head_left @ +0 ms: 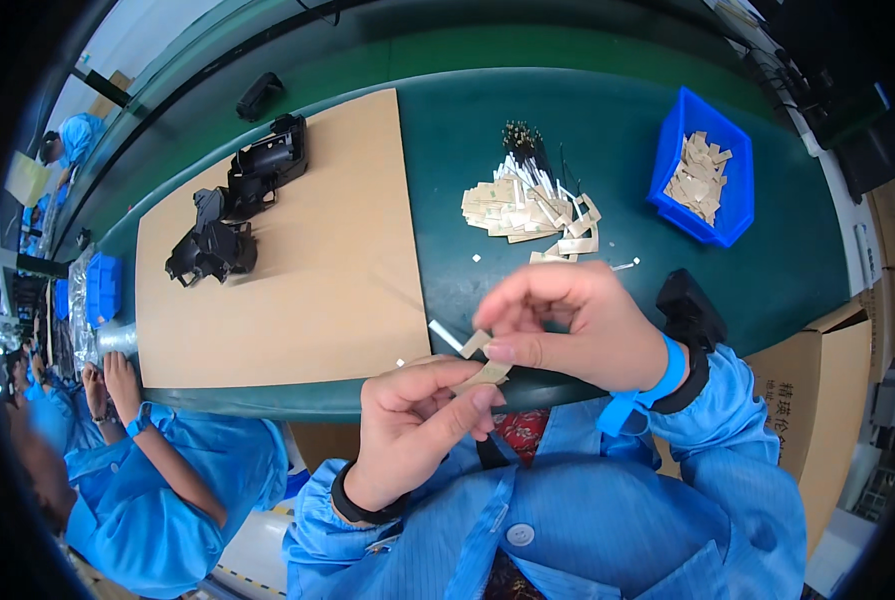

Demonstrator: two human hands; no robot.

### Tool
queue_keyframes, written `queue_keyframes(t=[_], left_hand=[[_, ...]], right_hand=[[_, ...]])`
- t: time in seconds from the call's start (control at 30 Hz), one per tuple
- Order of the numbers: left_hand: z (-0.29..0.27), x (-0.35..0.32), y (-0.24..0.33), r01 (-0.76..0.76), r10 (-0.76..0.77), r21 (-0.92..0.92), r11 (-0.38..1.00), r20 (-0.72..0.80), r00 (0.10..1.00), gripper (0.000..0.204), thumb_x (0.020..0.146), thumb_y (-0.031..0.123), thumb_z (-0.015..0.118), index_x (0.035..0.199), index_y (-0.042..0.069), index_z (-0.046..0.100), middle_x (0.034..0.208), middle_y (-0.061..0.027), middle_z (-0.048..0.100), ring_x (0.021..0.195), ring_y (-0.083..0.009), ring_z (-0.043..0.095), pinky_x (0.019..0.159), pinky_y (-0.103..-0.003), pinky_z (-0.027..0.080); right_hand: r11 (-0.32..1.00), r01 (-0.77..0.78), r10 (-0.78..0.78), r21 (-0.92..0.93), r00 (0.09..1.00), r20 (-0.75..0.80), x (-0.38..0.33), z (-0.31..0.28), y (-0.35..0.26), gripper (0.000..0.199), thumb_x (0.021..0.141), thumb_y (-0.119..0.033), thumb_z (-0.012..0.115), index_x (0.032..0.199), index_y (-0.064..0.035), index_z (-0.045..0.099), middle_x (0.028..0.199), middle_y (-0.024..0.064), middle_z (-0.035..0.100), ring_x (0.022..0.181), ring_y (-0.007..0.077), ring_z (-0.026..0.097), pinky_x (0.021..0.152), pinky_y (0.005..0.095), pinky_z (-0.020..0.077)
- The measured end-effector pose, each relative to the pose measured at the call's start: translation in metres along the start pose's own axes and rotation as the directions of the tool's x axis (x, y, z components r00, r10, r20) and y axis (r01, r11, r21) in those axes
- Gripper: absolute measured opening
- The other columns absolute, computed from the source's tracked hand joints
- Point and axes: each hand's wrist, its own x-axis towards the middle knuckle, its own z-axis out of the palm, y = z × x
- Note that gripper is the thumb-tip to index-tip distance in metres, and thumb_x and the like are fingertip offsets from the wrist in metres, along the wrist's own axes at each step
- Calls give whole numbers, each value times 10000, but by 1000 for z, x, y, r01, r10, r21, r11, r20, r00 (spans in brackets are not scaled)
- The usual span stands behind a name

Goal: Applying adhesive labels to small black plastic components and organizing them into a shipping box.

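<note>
Both my hands are close together at the table's front edge. My left hand (414, 420) is closed, with a small tan paper-backed piece (489, 375) pinched between thumb and fingers. Thumb and index finger of my right hand (572, 325) pinch a small tan tab (475, 344). A white strip (447, 335) extends leftward from that tab. Whether the two tan pieces are joined is hidden by my fingertips. Beyond my right hand lies a pile of tan pieces (507, 208), with white strips and thin black wires bundled at its far side.
A blue bin (732, 215) with several tan pieces stands at the right. Black molded plastic parts (212, 250) rest on a cardboard sheet (337, 280) at the left. Another black part (259, 97) sits near the far edge. A co-worker in blue (182, 480) works at my left.
</note>
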Motion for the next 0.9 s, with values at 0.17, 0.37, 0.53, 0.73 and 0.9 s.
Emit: queue_keyframes(t=[0.17,0.37,0.53,0.73,0.9], left_hand=[[2,-4,-9,-36,22,-78,996,-169,985,169,834,3,580,986,-68,607,785,-101,620,599,-102,567,519,-206,459],[5,-3,-13,-153,178,145,978,-182,967,170,828,6,589,984,-59,617,764,-84,622,558,-89,548,481,-186,431],[9,-6,-14,-141,207,245,959,-270,940,142,817,4,597,942,-55,632,741,-88,625,551,-86,544,475,-182,421],[1,-5,-13,-183,312,506,843,-183,932,103,784,-5,619,869,-59,637,721,-104,626,597,-105,562,526,-209,425],[-3,-6,-11,-238,296,442,865,-66,953,87,768,-19,617,845,-56,636,728,-103,622,633,-101,559,557,-211,425]], right_hand=[[424,465,-653,-777,751,94,-3,6,0,268,637,-85,736,887,-53,647,839,57,567,648,152,500,583,273,406],[598,413,-549,-687,835,24,-4,14,18,173,687,-112,690,840,-50,639,844,64,534,700,220,519,614,331,423],[668,388,-517,-635,856,-20,-4,18,22,134,702,-91,679,823,-46,643,827,66,537,719,233,531,614,330,426],[750,356,-449,-557,893,-34,-5,16,21,98,724,-63,656,819,-46,646,825,74,545,735,224,541,616,312,430],[918,234,-229,-320,972,53,-7,5,14,68,777,-34,627,837,-22,657,857,80,565,762,177,549,668,276,435]])
